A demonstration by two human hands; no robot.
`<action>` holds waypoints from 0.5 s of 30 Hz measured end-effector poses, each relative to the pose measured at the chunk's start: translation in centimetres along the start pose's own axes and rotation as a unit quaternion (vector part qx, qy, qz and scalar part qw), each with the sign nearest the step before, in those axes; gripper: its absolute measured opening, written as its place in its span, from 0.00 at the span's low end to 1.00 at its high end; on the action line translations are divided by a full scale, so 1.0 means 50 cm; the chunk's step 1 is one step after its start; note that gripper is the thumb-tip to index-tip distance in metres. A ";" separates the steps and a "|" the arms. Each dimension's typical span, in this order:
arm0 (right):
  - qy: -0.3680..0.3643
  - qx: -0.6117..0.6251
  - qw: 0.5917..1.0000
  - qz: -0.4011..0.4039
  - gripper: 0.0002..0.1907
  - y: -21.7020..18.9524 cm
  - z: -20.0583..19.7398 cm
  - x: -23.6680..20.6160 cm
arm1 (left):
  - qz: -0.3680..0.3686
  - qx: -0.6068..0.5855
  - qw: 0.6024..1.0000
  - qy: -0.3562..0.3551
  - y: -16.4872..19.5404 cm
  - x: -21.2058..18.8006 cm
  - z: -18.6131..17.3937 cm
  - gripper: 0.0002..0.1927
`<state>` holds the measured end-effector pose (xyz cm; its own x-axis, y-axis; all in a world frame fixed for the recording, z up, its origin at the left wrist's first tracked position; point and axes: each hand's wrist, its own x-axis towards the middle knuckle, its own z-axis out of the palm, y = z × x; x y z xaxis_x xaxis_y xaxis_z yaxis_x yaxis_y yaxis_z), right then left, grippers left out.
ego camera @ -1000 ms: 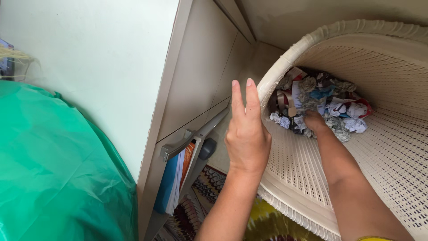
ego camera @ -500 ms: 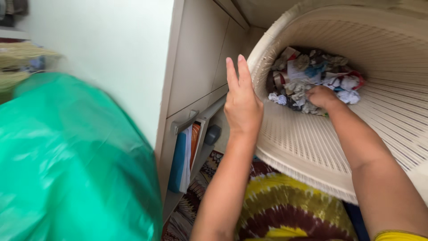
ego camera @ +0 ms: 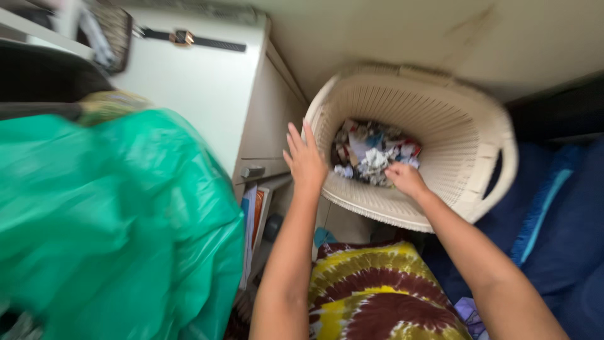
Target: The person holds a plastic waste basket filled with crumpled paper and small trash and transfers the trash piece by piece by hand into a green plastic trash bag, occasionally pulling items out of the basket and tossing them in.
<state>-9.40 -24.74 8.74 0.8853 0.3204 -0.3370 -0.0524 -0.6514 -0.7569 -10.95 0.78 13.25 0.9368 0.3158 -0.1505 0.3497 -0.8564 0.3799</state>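
Basket tipped toward person. Left hand flat on rim, fingers spread. Right hand curled into scraps; grip unclear. Risk: basket slips, scraps spill onto floor.

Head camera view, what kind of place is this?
Probably a room in a home: a white cabinet with a wristwatch on top, blue bedding, and a cream plastic basket of crumpled scraps.

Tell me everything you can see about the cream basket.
The basket is cream, round, of perforated plastic with a thick rim and a handle slot. It is tipped, its mouth facing the camera. Crumpled paper scraps lie inside. The left hand presses flat on its rim; the right hand reaches in, touching the scraps.
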 end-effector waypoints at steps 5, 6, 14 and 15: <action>0.020 0.074 0.996 0.044 0.14 -0.098 -0.076 -0.095 | 0.033 0.032 0.999 0.008 0.011 -0.129 -0.087 0.49; 0.038 0.078 0.996 0.021 0.14 -0.120 -0.084 -0.115 | 0.034 0.034 0.999 0.011 0.012 -0.156 -0.116 0.49; 0.134 0.169 0.966 -0.146 0.09 -0.336 -0.133 -0.107 | 0.094 0.058 0.982 0.153 0.041 -0.257 -0.368 0.44; 0.136 0.198 0.957 -0.163 0.09 -0.373 -0.138 -0.104 | 0.107 0.046 0.977 0.177 0.042 -0.266 -0.395 0.42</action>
<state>-9.82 -19.00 28.46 0.9691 0.2362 0.0708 0.1240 -0.2188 -0.9679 -22.51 2.85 34.06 0.9384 0.2327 0.2554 0.1582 -0.9466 0.2811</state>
